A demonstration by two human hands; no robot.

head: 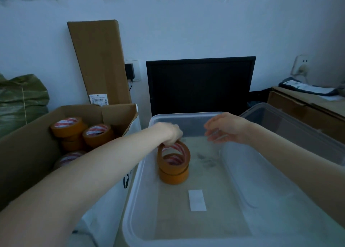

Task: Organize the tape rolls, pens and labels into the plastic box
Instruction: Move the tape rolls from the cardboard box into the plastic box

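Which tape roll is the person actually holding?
The top roll inside the plastic box, gripped by the left hand, stacked on another; the rest sit in the cardboard box.

You're in what looks like a storeroom or back office used for packing. A dark monitor stands against a bare white wall, with a flat carton bearing a barcode label leaning beside it. To your left sits an open cardboard box full of tape rolls, and behind it a green woven sack. More cartons are stacked at your right, under a wall socket.
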